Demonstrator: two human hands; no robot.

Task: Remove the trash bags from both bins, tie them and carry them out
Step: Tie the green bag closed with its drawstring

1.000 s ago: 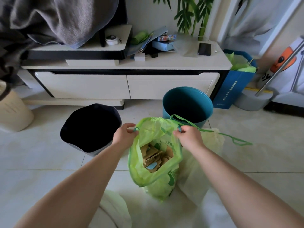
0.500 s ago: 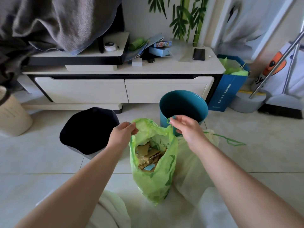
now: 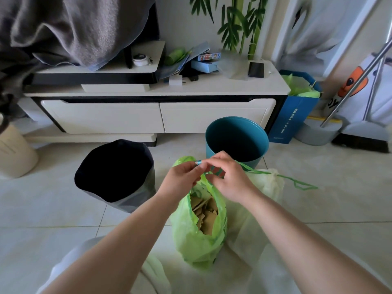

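Note:
A light green trash bag (image 3: 197,236) stands on the floor tiles, its mouth partly open over brown cardboard scraps (image 3: 204,213). My left hand (image 3: 180,179) and my right hand (image 3: 229,177) meet above the bag, both pinching its green drawstring at the top edge. A second, paler bag (image 3: 263,187) lies just right of it, with its drawstring loop (image 3: 301,183) trailing on the floor. Behind stand a black-lined bin (image 3: 115,170) on the left and a teal bin (image 3: 236,139) on the right.
A white TV cabinet (image 3: 161,115) runs along the back with a phone (image 3: 256,69), boxes and a grey blanket (image 3: 63,28) on it. A blue paper bag (image 3: 294,115), dustpan and broom (image 3: 360,132) stand at right. A beige bin (image 3: 14,149) is at far left.
My hands were apart, holding the bag's mouth wide. They have come together above it, narrowing the opening and gathering the drawstring. The view has shifted slightly.

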